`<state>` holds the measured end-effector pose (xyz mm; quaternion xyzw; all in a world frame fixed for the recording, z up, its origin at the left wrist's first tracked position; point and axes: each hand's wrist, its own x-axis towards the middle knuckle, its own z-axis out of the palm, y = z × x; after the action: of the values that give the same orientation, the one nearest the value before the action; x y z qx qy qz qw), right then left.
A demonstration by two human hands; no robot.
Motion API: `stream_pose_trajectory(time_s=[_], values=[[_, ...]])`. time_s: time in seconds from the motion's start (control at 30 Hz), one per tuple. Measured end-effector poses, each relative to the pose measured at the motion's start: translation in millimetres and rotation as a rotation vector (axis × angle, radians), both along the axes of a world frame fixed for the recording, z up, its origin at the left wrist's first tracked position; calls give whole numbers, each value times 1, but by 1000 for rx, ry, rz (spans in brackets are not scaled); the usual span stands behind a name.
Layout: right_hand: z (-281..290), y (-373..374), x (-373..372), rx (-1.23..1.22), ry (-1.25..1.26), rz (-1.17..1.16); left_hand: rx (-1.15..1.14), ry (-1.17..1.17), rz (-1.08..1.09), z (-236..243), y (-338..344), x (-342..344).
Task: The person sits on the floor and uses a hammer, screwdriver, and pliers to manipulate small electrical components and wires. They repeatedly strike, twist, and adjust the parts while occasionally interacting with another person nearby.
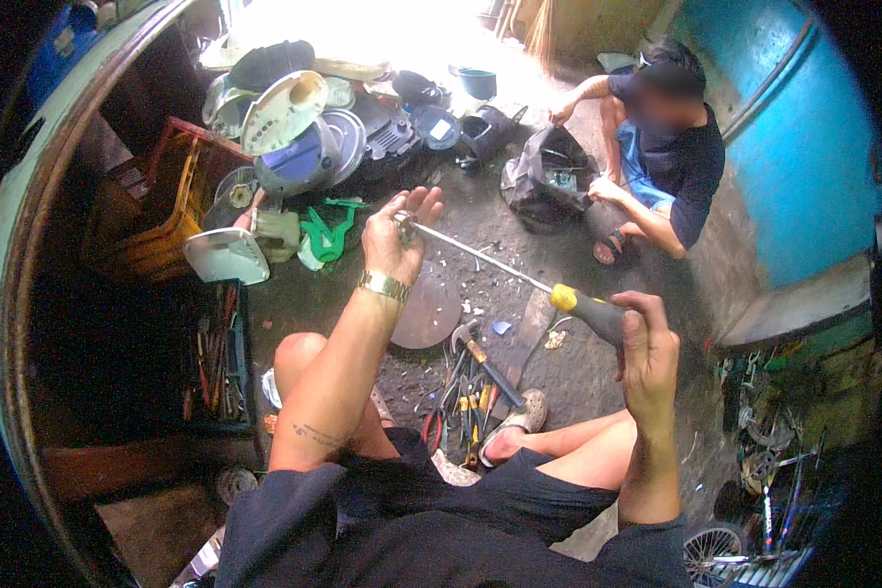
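My right hand (647,348) grips the rear of a long screwdriver (588,308) with a dark grey and yellow handle. Its thin shaft slants up and left across the view to my raised left hand (394,240). There, a small round metal piece (405,226) lies against the palm under the thumb, with the screwdriver's tip at it. The exact kind of that piece is too small to make out. Some fingers of the left hand stretch upward around it. On the floor below lie a hammer (490,367) and several pliers (434,426), between my legs.
Beyond my left hand is a heap of plastic fan and appliance parts (294,147), with a green plastic piece (331,232) nearby. A co-worker (676,147) crouches at the right, hands at a black bag (549,181). A tool tray (220,353) stands at my left.
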<state>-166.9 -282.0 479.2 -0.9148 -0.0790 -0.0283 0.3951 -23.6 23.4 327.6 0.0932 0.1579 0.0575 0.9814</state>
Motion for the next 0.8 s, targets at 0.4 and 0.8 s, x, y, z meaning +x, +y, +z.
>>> stream_pose_trajectory(time_s=[0.4,0.8], values=[[0,20,0,386,-91,83,51,20,22,0,2,-5],[-56,-1,17,248,710,331,501,-101,-62,9,-36,-21]])
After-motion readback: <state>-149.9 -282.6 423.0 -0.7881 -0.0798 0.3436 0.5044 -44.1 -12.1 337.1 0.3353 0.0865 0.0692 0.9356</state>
